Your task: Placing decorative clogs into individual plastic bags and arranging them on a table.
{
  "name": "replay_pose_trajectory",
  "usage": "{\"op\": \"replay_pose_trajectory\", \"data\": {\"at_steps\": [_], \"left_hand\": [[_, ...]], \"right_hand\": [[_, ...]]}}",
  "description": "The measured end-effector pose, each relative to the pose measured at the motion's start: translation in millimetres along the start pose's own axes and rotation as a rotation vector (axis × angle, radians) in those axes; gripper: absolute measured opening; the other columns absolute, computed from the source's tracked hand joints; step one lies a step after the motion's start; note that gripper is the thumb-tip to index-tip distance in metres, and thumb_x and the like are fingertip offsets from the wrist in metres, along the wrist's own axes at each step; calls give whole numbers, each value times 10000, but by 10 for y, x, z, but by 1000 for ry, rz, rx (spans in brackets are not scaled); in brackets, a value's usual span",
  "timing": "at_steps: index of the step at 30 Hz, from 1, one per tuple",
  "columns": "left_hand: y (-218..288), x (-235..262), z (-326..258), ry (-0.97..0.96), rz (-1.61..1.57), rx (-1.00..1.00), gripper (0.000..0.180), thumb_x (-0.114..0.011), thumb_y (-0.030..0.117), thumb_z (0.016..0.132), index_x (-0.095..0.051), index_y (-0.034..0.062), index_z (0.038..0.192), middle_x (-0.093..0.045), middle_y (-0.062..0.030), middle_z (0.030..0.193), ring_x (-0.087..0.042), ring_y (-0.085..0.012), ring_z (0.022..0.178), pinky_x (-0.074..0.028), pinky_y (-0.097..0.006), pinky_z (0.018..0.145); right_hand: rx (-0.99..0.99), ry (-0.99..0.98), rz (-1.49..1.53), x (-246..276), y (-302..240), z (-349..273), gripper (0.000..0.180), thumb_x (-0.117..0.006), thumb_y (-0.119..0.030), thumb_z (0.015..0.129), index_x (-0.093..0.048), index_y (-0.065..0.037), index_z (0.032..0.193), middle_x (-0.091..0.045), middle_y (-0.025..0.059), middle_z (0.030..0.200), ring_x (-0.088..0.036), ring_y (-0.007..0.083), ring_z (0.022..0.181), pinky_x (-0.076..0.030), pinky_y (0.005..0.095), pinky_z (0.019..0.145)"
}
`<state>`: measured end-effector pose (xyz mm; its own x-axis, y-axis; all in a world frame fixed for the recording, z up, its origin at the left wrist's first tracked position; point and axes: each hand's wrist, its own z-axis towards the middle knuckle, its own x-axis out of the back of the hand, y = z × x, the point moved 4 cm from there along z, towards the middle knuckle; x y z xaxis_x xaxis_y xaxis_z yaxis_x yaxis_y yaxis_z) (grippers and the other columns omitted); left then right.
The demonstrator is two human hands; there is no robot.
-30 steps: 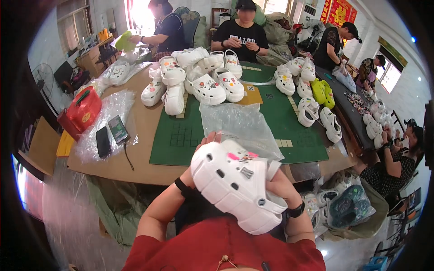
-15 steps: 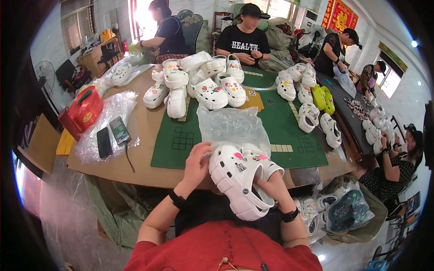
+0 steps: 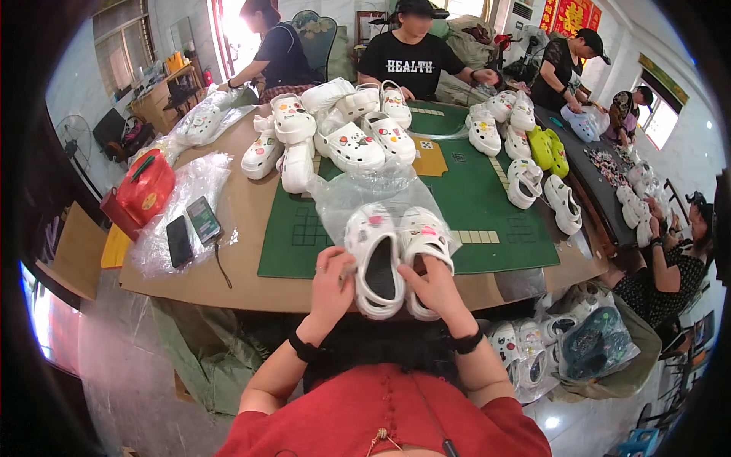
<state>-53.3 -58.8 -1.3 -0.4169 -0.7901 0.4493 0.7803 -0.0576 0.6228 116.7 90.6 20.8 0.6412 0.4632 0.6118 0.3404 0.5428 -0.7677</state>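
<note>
A pair of white clogs with colourful charms points away from me at the table's near edge, the left clog (image 3: 355, 251) beside the right clog (image 3: 426, 227). Their toes lie in the mouth of a clear plastic bag (image 3: 381, 188) spread on the green mat. My left hand (image 3: 333, 283) is closed at the outer side of the left clog, its fingertips partly hidden against it. My right hand (image 3: 434, 289) grips the right clog, fingers curled into its foot opening. The heels stick out of the bag toward me.
Beyond the bag stands a heap of white clogs (image 3: 354, 145); more white clogs (image 3: 524, 183) and a green pair (image 3: 547, 152) sit at right. Two phones (image 3: 179, 241) lie left near a red bag (image 3: 145, 186). Bagged clogs (image 3: 525, 346) fill a sack below right. Several people work around the tables.
The clogs have turned from a tilted, sideways pose to side by side, toes away from me, and moved forward into the bag. Across the table, a person's arm has reached out to the right.
</note>
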Motion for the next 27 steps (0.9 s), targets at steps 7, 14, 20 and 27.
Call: {"op": "replay_pose_trajectory", "data": {"at_steps": [7,14,20,27], "left_hand": [[-276,68,-209,-50,-175,383,439,-718,6,828,-531,48,1224,-488,-113,1179,-607,-210,998,-581,-308,755],[-62,-9,-297,-54,-326,290,572,-607,-39,888,-376,0,1410,-403,-159,1347,-559,-242,1093,-547,-340,883],[128,42,-377,-320,-171,157,1120,-868,303,711,-165,9,1531,-235,-240,1494,-296,-409,1391,-377,-465,1121],[-24,45,-375,-497,-120,190,1386,-963,389,564,-71,21,1559,-255,-227,1460,-293,-417,1397,-304,-468,1169]], "right_hand": [[-87,-19,301,699,180,-393,245,-757,-135,837,-741,-46,1064,-736,58,886,-651,146,729,-513,263,674],[62,92,179,644,918,225,603,-668,33,824,-505,-58,1398,-545,121,1404,-569,131,683,-495,259,650],[37,-8,257,408,1129,165,480,-612,74,839,-505,-33,1295,-552,65,1079,-531,121,861,-499,282,722],[200,-408,206,639,634,-414,1325,-985,-259,546,-170,-52,1571,-263,193,1458,-424,280,1301,-385,398,1106]]}}
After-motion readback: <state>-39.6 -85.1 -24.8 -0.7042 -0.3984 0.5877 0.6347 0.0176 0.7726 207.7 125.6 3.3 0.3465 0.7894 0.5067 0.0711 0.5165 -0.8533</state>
